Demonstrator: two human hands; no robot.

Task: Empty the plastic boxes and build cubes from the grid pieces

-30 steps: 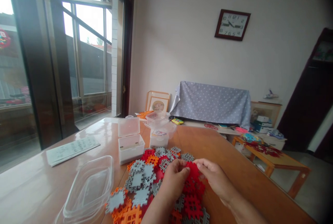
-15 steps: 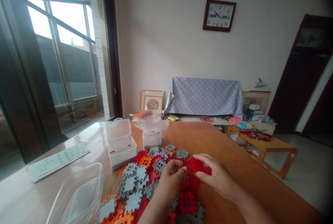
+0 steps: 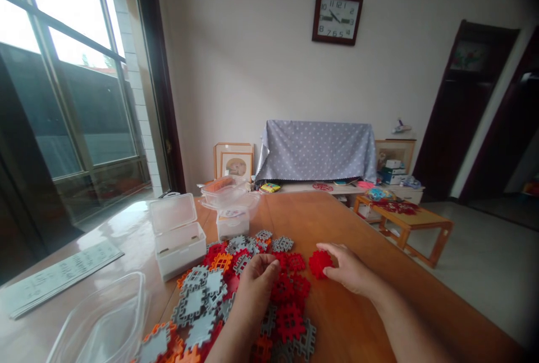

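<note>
A red toothed interlocking block [image 3: 321, 264] is between the thumb and fingers of my right hand [image 3: 347, 267], on the right of the pile. My left hand [image 3: 255, 280] hovers over the pile's middle with thumb and fingertips pinched together. What is in that pinch, if anything, is hidden. Beside its fingertips lie red interlocking tiles [image 3: 296, 262]. Grey interlocking tiles [image 3: 196, 300] spread to the left, with an orange tile [image 3: 221, 262] among them. Closer to me, a red window-patterned tile [image 3: 290, 321] rests next to more grey pieces. My left forearm covers part of the pile.
On the wooden table [image 3: 357, 307] a white lidded box [image 3: 181, 253] stands open behind the pile, beside clear containers [image 3: 233, 222]. At left are a clear plastic tub [image 3: 101, 318] and a stack of written sheets [image 3: 63, 276]. A low wooden table [image 3: 433, 222] stands beyond.
My hands have moved apart. The right hand carries the red block away from the left, just right of the pile. The view has turned slightly right.
</note>
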